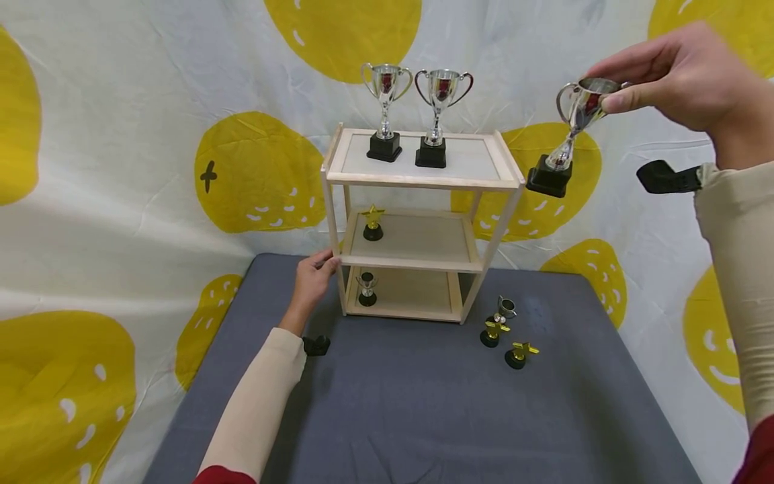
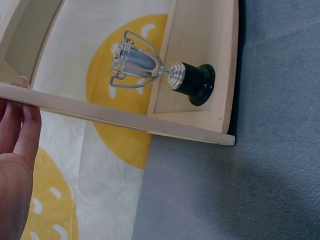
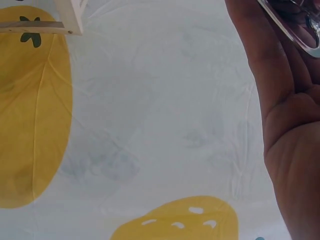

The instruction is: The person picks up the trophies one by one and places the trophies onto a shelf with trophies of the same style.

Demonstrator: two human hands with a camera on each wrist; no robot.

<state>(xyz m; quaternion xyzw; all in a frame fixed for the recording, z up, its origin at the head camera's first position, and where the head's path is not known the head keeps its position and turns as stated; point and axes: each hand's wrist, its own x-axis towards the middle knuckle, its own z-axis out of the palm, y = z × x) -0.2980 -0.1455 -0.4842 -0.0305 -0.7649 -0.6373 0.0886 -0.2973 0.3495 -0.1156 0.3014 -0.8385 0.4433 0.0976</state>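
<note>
My right hand (image 1: 683, 81) holds a large silver trophy cup (image 1: 565, 148) by its upper part, tilted in the air to the right of a wooden three-tier shelf (image 1: 417, 183). In the right wrist view only a bit of the cup's handle (image 3: 295, 35) shows beside the hand. My left hand (image 1: 311, 286) grips the shelf's left front post (image 2: 100, 114), with fingers and thumb on either side of it. On the top tier stand two large silver trophy cups (image 1: 384, 111) upright. The middle tier bears a gold star trophy (image 1: 373, 225), the bottom one a small silver cup (image 2: 145, 62).
On the grey cloth-covered table (image 1: 387, 396), right of the shelf, are a small silver cup (image 1: 505, 308) and two gold star trophies (image 1: 492, 333), close together. A white curtain with yellow fruit shapes (image 1: 260, 171) hangs behind the shelf and around the table.
</note>
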